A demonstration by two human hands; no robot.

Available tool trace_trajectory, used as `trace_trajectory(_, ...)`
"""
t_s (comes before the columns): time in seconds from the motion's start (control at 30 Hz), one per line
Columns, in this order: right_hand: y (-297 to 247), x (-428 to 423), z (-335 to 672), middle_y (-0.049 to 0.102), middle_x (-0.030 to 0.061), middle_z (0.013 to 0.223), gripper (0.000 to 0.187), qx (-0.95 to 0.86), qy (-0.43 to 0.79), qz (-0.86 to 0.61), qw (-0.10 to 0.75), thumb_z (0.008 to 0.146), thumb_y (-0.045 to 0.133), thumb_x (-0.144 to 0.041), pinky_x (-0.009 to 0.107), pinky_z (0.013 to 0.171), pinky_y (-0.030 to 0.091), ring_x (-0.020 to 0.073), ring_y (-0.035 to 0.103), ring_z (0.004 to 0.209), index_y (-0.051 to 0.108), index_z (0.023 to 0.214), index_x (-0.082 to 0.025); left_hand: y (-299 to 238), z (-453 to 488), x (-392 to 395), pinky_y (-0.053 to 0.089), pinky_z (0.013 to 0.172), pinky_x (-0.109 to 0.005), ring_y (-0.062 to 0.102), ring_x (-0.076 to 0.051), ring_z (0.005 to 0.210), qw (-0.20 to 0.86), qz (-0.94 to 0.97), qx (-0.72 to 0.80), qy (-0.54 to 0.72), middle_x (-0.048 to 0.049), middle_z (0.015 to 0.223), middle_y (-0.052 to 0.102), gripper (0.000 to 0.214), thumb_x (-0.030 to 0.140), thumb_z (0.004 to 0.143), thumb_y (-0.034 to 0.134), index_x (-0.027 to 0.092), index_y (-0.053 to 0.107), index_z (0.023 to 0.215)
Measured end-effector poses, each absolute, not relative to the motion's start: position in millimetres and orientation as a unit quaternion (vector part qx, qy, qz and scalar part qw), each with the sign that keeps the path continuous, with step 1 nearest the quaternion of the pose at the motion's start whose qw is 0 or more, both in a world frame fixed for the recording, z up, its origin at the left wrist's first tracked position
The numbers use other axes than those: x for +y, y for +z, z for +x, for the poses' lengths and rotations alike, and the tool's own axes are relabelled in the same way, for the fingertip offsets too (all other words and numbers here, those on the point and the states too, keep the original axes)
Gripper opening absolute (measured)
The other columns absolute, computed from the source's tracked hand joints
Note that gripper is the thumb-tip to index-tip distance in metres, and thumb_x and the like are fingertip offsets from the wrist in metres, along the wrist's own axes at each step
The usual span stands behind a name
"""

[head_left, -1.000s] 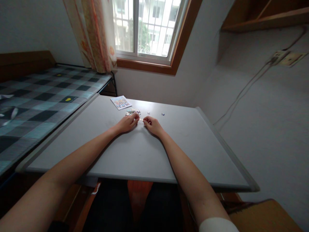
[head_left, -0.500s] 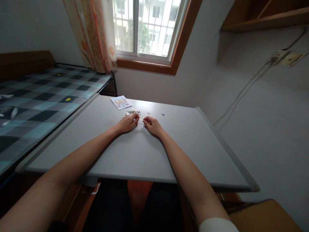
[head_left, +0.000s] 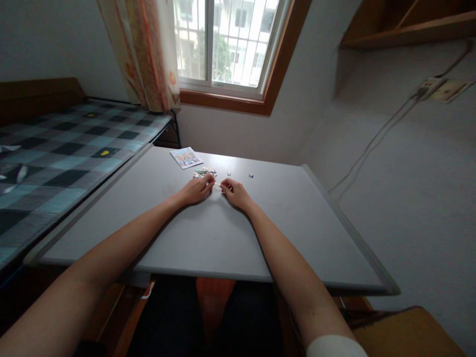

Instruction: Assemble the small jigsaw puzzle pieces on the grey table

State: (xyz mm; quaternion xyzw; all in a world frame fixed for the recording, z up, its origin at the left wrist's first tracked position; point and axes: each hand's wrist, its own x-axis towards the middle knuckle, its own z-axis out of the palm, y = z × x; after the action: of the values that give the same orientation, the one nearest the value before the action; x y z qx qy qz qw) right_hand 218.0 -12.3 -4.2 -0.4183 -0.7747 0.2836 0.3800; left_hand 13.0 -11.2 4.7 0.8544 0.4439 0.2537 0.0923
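Observation:
Both my hands rest on the grey table (head_left: 208,238), fingertips meeting at its far middle. My left hand (head_left: 196,190) and my right hand (head_left: 235,193) each pinch a small puzzle piece (head_left: 217,184) held between them; the fingers of both are curled. Just beyond the hands lies a small heap of loose puzzle pieces (head_left: 204,172). A single white piece (head_left: 228,173) and a dark piece (head_left: 251,176) lie apart to the right of the heap.
A picture card (head_left: 186,157) lies at the table's far left. A bed with a checked cover (head_left: 63,153) runs along the left side. A window, a curtain and white walls close the back and right. A wooden stool corner (head_left: 401,332) shows bottom right.

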Motion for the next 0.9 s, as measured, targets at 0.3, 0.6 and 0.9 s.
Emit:
trace_trajectory(0.3, -0.5, -15.8, 217.1, 0.065, 0.001, 0.072, 0.015, -0.765, 0.293, -0.428, 0.382, 0.088, 0.054, -0.029, 0.025, 0.067, 0.045, 0.0124, 0.057, 0.065, 0.064, 0.088, -0.018, 5.3, 13.2, -12.2, 0.045, 0.07, -0.031, 0.063, -0.022, 0.075, 0.095, 0.853, 0.442, 0.26, -0.006, 0.085, 0.066, 0.024, 0.037, 0.097, 0.035, 0.02, 0.052, 0.101)
trace_trajectory(0.6, 0.2, -16.5, 216.3, 0.066, 0.002, 0.073, 0.019, -0.767, 0.29, -0.428, 0.379, 0.089, 0.053, -0.032, 0.024, 0.066, 0.044, 0.0125, 0.057, 0.066, 0.063, 0.084, -0.017, 8.5, 13.5, -16.9, 0.042, 0.066, -0.029, 0.06, -0.019, 0.066, 0.087, 0.847, 0.452, 0.267, -0.0037, 0.081, 0.066, 0.027, 0.039, 0.097, 0.036, 0.021, 0.055, 0.099)
trace_trajectory(0.9, 4.4, -20.1, 217.4, 0.064, 0.0005, 0.07, 0.022, -0.763, 0.299, -0.432, 0.377, 0.089, 0.05, -0.033, 0.024, 0.064, 0.042, 0.0114, 0.053, 0.063, 0.06, 0.079, -0.017, 8.2, 13.5, -17.3, 0.044, 0.065, -0.027, 0.061, -0.017, 0.065, 0.075, 0.852, 0.437, 0.277, -0.0026, 0.08, 0.067, 0.026, 0.038, 0.096, 0.039, 0.02, 0.058, 0.1)
